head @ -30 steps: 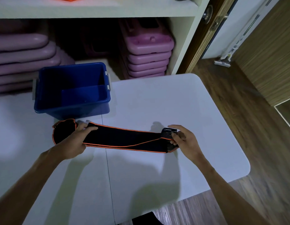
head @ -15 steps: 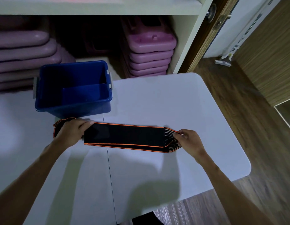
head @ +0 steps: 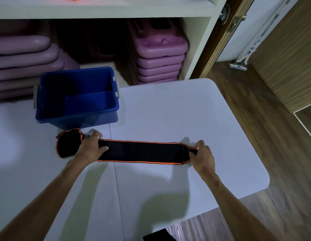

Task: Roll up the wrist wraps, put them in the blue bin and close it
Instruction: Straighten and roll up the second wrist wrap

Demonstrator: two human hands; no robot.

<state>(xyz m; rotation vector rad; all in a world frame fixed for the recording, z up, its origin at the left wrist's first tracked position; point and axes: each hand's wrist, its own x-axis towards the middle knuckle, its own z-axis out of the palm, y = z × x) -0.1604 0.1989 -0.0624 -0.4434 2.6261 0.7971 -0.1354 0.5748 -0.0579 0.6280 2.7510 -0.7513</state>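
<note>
White table (head: 168,110), below blue bin (head: 76,94): my left hand (head: 89,150) presses, right hand (head: 201,157) pinches the wrist wrap (head: 142,152); soft, limp, probably best rolled from that pinched end.

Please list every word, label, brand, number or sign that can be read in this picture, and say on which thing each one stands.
No text can be read here.
Wrist wrap: black with orange edges, no print visible.
Blue bin: plain walls, no label visible.
White object leaning on the wall: small marks, too blurred to read.
Purple stacked cases: moulded shapes only, no lettering.
</note>
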